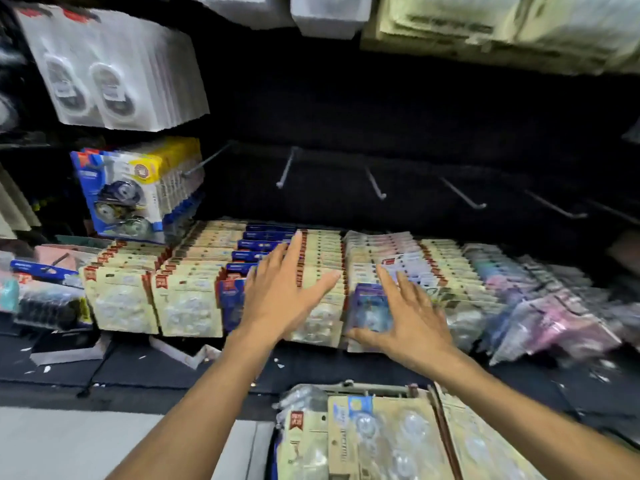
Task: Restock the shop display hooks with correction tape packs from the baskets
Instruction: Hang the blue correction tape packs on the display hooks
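Rows of correction tape packs [187, 299] hang on low hooks across the middle, cream and blue ones side by side. My left hand [280, 289] is spread flat, fingers straight, over a cream row. My right hand [408, 317] lies on a blue pack [369, 306] at the front of the neighbouring row, thumb under its lower edge and fingers straight over it. A basket [349, 388] at the bottom centre holds more cream packs [381, 441]. Bare metal hooks [285, 169] stick out of the dark panel above.
Blue and yellow packs [131, 192] hang at upper left below white blister packs [110, 71]. Pastel bagged items [540, 306] fill the right. Loose packs [45, 285] crowd the left. Paper scraps lie on the dark shelf [138, 372].
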### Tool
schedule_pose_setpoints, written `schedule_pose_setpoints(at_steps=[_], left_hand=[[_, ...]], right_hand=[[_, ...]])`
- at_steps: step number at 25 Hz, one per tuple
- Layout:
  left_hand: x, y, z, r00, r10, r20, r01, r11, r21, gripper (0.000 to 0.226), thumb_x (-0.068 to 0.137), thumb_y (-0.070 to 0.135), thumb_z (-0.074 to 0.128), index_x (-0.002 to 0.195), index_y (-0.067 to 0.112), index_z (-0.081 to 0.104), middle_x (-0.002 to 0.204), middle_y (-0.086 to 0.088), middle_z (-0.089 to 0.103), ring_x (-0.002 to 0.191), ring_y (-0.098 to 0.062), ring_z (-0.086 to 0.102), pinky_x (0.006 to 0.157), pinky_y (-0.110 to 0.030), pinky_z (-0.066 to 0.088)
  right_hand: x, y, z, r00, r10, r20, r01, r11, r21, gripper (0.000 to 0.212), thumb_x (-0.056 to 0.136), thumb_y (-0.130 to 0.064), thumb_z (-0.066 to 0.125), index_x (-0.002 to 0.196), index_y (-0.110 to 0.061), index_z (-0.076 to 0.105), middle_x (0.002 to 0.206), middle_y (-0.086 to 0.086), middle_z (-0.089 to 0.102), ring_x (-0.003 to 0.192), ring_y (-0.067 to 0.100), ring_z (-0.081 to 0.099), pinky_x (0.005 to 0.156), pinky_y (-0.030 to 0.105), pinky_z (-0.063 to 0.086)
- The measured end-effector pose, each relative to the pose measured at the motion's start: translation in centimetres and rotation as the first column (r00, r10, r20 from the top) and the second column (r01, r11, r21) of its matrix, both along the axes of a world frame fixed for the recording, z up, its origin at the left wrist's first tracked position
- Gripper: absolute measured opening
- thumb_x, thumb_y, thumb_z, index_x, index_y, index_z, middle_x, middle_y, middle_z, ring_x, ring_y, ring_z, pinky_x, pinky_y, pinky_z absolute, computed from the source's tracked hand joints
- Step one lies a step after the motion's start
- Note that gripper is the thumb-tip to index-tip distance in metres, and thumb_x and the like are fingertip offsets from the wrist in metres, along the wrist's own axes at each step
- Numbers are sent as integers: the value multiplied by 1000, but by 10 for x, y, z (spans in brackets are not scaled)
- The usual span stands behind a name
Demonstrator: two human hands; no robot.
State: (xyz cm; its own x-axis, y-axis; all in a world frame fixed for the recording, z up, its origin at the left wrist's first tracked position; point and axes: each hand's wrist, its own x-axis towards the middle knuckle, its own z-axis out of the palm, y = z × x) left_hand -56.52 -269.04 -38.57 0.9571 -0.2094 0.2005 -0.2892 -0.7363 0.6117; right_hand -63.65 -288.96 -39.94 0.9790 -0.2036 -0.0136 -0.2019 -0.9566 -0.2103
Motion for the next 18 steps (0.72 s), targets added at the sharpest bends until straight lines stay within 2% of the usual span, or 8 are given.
schedule_pose_setpoints(at_steps=[3,5,9,11,13,15,18], left_hand=[[-17,-78,-6,991,-130,7,130,991,-31,96,89,74,49,163,28,10,170,-2,15,156,-20,16,125,-39,17],[-40,-143,-18,968,-250,0,250,966,-60,97,87,76,46,163,28,9,170,-1,15,156,-19,16,125,-38,18],[-100,-262,-57,890,-452,-58,451,892,-34,96,88,74,50,163,28,12,170,2,16,156,-17,16,124,-39,18],[-127,-305,-76,846,-524,-94,522,851,-53,102,83,81,51,163,30,13,169,3,18,155,-17,19,124,-40,20],[-156,-346,-97,803,-583,-128,584,811,-31,111,73,89,38,163,30,14,169,0,21,154,-18,22,123,-44,23],[-185,-378,-116,752,-633,-181,644,765,-2,108,75,86,41,163,29,13,168,-2,23,154,-19,23,123,-43,23],[-221,-408,-139,667,-698,-262,727,686,22,100,84,76,50,163,28,12,169,-2,21,155,-17,20,123,-34,19]], right_hand=[[-49,-80,0,996,-85,22,87,995,-56,115,70,-89,51,154,-46,-15,168,-4,-6,154,26,2,119,53,19],[-85,-133,-5,983,-180,23,181,982,-56,113,72,-87,52,152,-49,-19,168,-2,-6,154,27,2,119,53,19],[-160,-220,-41,918,-395,29,394,918,39,115,68,-89,53,153,-49,-13,168,-4,-2,153,27,7,116,52,26],[-203,-251,-72,861,-508,29,502,858,107,117,58,-94,42,154,-49,-7,168,-4,-1,153,27,9,116,52,28],[-252,-276,-110,779,-627,-20,622,768,154,117,56,-92,37,156,-46,-2,168,-2,3,152,27,13,118,50,27],[-298,-296,-149,709,-701,-77,698,684,211,110,68,-85,50,158,-41,3,168,1,10,152,27,17,118,45,26],[-351,-318,-193,586,-809,-50,793,560,242,96,78,-78,50,157,-33,21,164,5,25,148,28,27,116,42,29]])
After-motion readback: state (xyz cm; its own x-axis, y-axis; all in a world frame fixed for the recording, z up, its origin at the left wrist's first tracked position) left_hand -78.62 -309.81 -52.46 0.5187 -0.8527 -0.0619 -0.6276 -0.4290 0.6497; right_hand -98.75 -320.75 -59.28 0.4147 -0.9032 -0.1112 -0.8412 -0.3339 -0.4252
